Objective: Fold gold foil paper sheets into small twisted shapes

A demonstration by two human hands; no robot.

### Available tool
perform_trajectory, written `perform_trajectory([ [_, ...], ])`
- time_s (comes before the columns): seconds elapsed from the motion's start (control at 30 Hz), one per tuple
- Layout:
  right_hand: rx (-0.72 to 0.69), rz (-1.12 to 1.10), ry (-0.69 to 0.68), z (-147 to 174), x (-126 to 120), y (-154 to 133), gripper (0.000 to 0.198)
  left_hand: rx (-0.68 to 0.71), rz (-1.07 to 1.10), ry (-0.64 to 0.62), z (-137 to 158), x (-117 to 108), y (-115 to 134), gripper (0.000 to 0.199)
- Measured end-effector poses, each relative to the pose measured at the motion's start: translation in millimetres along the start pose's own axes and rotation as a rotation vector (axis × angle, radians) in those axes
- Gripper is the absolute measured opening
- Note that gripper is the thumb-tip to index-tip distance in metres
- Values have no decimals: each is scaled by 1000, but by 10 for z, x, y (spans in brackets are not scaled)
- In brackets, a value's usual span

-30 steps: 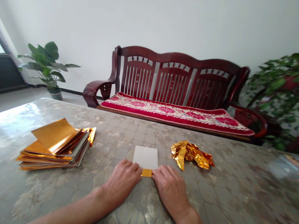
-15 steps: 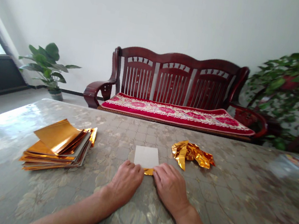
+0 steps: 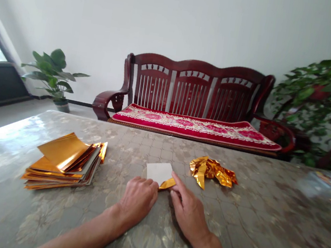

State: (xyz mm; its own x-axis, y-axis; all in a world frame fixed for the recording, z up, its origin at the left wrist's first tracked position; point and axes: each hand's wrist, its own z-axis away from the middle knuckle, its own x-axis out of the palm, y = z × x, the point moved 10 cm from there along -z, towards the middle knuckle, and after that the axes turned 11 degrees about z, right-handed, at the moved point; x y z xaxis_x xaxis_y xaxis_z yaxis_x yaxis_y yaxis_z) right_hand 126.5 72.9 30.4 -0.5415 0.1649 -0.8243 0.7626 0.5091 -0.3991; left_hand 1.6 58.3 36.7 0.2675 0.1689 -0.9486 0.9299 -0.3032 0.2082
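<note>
A sheet of gold foil paper (image 3: 159, 170) lies on the table before me, its white back up. Its near edge is folded over into a narrow gold strip. My left hand (image 3: 140, 197) is closed on the left end of that fold, fingertips hidden under the knuckles. At the right end, my right hand (image 3: 188, 210) holds the fold near the corner, with the index finger stretched along the sheet's right edge and the thumb lower down. The sheet lies turned at a slant. Left of my hands is a stack of gold foil papers (image 3: 63, 162).
Crumpled gold foil (image 3: 212, 171) lies right of the sheet. At the table's far right is a clear plastic bag (image 3: 327, 185). A wooden bench (image 3: 194, 95) stands beyond the patterned table (image 3: 100, 230), with potted plants (image 3: 57, 70) on either side.
The sheet has turned, its right end lifting away from me. My right hand's index finger has stretched out along the edge. My left hand has shifted slightly left.
</note>
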Motion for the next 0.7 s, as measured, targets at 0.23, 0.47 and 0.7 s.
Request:
perform_trajectory([
  [0.23,-91,-31,24,-18,-21,-109,26,28,129,-11,16,32,38,28],
  [0.47,-52,4,256,-17,-301,-43,9,81,461,223,67,-221,-43,48],
  [0.7,-333,215,368,99,-427,-443,16,260,486,260,166,-434,201,57],
])
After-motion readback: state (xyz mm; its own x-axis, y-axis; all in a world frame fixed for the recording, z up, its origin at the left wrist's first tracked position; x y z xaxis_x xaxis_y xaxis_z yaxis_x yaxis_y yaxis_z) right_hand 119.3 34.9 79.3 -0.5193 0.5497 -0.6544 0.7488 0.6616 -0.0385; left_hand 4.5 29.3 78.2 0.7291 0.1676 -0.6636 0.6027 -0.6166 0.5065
